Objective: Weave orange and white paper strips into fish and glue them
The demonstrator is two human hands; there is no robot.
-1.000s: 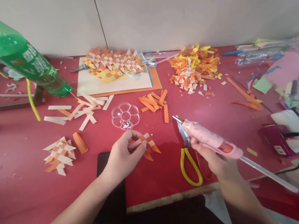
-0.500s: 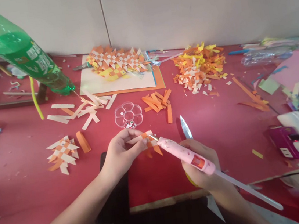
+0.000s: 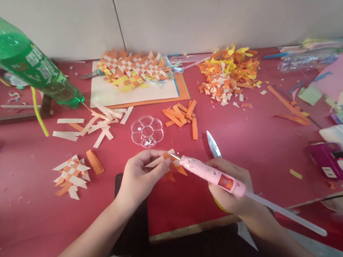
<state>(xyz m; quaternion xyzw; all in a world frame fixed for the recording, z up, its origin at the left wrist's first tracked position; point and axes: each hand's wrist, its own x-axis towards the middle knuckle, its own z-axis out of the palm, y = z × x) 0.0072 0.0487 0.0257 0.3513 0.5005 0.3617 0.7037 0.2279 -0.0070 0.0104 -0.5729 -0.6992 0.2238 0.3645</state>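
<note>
My left hand point(image 3: 147, 172) pinches a small woven paper piece point(image 3: 177, 168) of orange and cream strips between thumb and fingers. In my right hand point(image 3: 232, 183) lies a pink pen-style hot glue gun point(image 3: 209, 172), a long clear glue stick point(image 3: 287, 214) poking out of its back. The metal nozzle points left and meets, or nearly meets, the woven piece. A pair of scissors point(image 3: 213, 144) is also held in that hand, blades upward, with a bit of yellow handle showing below the palm. Beyond my left hand sits a clear flower-shaped tray point(image 3: 134, 136) with small googly eyes.
A woven paper fish point(image 3: 72, 174) lies left, near cream strips point(image 3: 103, 123). Orange strips point(image 3: 180, 114), a scrap heap point(image 3: 230, 73) and stacked woven pieces point(image 3: 133, 68) lie farther back. A green bottle point(image 3: 32, 67) stands left. A purple power adapter point(image 3: 327, 159) with a cable lies right.
The glue gun has shifted very slightly left and down, its nozzle still at the woven piece. My view has tilted a little; both hands keep their holds.
</note>
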